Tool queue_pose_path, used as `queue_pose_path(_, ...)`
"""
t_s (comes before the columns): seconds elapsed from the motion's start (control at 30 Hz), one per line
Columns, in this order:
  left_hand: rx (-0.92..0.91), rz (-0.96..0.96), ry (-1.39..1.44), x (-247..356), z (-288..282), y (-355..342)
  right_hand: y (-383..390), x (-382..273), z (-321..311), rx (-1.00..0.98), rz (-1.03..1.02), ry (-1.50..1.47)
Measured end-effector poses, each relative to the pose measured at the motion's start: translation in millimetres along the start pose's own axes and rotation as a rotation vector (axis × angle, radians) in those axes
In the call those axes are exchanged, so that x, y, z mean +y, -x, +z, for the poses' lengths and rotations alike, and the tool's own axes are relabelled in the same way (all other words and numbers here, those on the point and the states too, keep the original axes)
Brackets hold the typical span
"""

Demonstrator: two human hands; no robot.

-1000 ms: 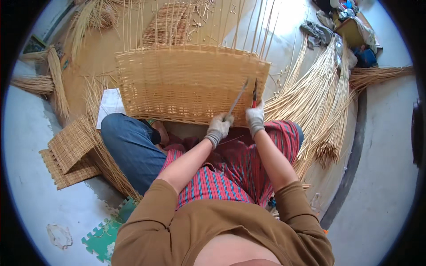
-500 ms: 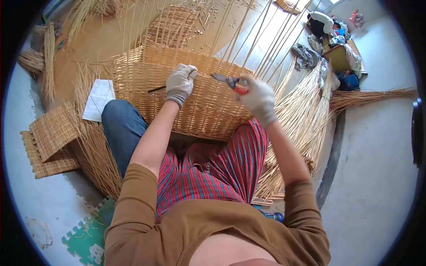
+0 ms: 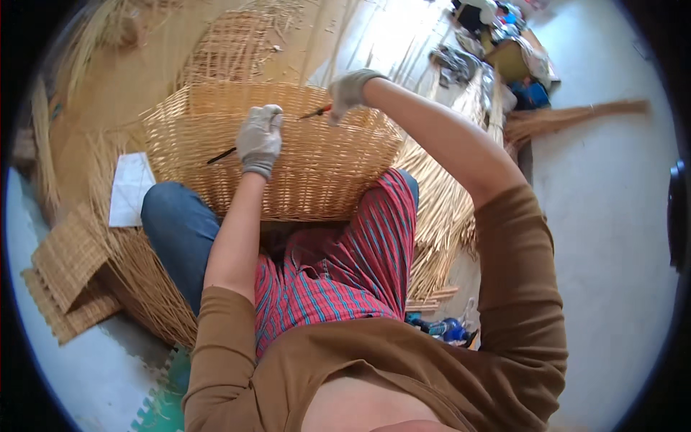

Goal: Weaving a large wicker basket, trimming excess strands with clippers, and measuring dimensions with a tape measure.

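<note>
A woven wicker basket piece (image 3: 317, 176) leans across my knees, with long upright canes rising from its far edge. My left hand (image 3: 259, 140), in a pale knit glove, is closed against the upper middle of the weave. From the fist's left side sticks a thin black rod-like tool (image 3: 221, 155); its other end is hidden in the glove. My right hand (image 3: 350, 95), gloved too, grips pruning shears (image 3: 314, 113) with a red handle. Their dark blades point left toward my left fist, over the weave. Whether the blades touch a cane cannot be made out.
Bundles of pale canes (image 3: 439, 216) lie to the right, more canes (image 3: 151, 273) to the left. Woven panels (image 3: 70, 255) and a white sheet (image 3: 132, 189) are at my left. Another woven piece (image 3: 227, 47) lies beyond the basket. Clothes and a box (image 3: 507, 61) stand far right.
My right hand has moved up and left with the shears, its forearm now reaching across from the right. My left hand still presses at the weave. The whole view has shifted somewhat.
</note>
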State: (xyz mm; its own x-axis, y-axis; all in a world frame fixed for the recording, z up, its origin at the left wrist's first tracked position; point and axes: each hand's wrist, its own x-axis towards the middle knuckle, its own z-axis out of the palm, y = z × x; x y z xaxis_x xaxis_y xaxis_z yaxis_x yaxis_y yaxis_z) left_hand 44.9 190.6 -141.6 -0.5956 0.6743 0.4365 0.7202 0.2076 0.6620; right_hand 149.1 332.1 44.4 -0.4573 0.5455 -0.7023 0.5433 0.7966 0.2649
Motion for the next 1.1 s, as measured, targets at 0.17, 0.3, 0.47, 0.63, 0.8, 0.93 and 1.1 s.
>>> queue_pose_path(0.17,-0.001,0.103,0.045,7,-6,5,45,32,24,0.21,-0.111,-0.059)
queue_pose_path(0.3,-0.042,0.057,0.032,5,-6,9,63,64,98,0.494,0.125,-0.446)
queue_pose_path(0.47,-0.018,0.061,0.071,16,-1,15,58,103,225,0.477,0.348,-0.815)
queue_pose_path(0.63,0.2,0.293,0.009,58,-1,20,77,168,260,0.783,0.473,-0.977)
queue_pose_path(0.8,-0.187,0.265,0.14,110,49,35,102,224,258,0.993,0.714,-0.399)
queue_pose_path(0.93,-0.437,0.034,0.031,126,84,26,100,195,221,0.997,0.299,-0.241)
queue_pose_path(1.1,-0.358,0.052,0.074,119,92,28,72,170,162,0.844,0.076,0.181)
